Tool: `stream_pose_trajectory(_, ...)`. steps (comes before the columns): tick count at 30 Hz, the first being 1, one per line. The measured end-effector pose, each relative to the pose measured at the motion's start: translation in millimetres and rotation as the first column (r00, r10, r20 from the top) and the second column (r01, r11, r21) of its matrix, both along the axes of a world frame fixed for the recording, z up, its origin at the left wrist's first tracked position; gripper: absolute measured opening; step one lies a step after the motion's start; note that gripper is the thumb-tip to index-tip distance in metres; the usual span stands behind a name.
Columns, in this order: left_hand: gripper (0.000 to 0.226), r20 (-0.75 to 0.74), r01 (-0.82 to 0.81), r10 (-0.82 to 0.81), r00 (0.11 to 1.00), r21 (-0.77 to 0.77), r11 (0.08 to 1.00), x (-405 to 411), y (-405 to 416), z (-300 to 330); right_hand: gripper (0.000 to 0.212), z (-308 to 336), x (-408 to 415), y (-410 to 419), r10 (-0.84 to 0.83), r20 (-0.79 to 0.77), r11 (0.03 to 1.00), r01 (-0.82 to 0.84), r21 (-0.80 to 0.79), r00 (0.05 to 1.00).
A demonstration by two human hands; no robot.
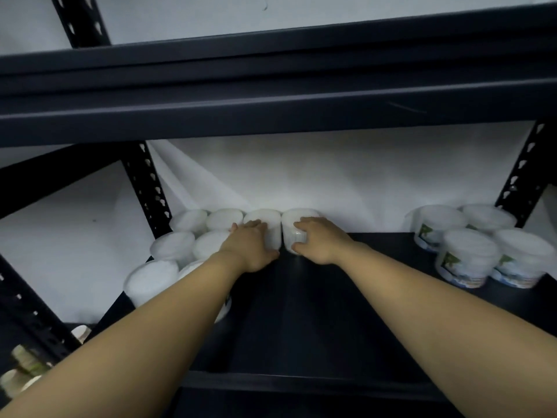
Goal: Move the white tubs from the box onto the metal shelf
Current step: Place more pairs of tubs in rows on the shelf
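Both my arms reach deep onto the dark metal shelf [301, 312]. My left hand [251, 245] grips a white tub [265, 220] at the back of the shelf, fingers over its top. Right beside it, my right hand [319, 239] grips a second white tub [297, 215], thumb on its front. The two tubs stand upright and touch each other against the white back sheet. To their left several more white tubs [173, 247] stand packed in rows. The box is out of view.
A cluster of several labelled white tubs [467, 254] stands at the shelf's right end. Another shelf board [271, 113] hangs low overhead. Perforated black uprights [147, 185] frame both sides. Stacked paper cups [27, 362] show at lower left.
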State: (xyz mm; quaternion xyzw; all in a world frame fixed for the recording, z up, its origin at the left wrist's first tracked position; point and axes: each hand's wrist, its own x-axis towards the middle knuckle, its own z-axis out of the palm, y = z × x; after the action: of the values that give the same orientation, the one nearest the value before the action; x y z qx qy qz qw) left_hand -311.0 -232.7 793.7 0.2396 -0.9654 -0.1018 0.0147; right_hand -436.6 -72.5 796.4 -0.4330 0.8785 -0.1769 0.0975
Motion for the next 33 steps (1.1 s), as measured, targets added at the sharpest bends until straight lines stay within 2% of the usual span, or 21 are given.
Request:
stream_pose_trajectory(8, 0.089, -0.053, 0.105, -0.109, 0.993, -0.068, 0.992, 22, 29, -3, 0.069, -11, 14, 47, -0.014, -0.054, 0.997, 0.01, -0.083, 0.998)
stream_pose_trajectory(12, 0.088, -0.077, 0.132, -0.133, 0.988, -0.021, 0.991, 38, 52, -2, 0.069, -10, 28, 76, -0.032, -0.065, 0.994, 0.025, -0.108, 0.997)
stream_pose_trajectory(21, 0.082, -0.277, 0.223, -0.221, 0.935, -0.025, 0.974, 89, 109, -19, 0.06, -19, 67, 147, -0.075, -0.126, 0.978, 0.049, -0.201, 0.989)
stream_pose_trajectory(29, 0.073, -0.401, 0.262, -0.244, 0.883, -0.011, 0.965, 118, 137, -31, 0.056, -27, 104, 179, -0.133, -0.151, 0.957, 0.087, -0.278, 0.98)
stream_pose_trajectory(33, 0.063, -0.51, 0.218, -0.15, 0.847, 0.077, 0.973, 123, 144, -31, 0.05, -24, 108, 184, -0.133, -0.139, 0.943, 0.082, -0.322, 0.981)
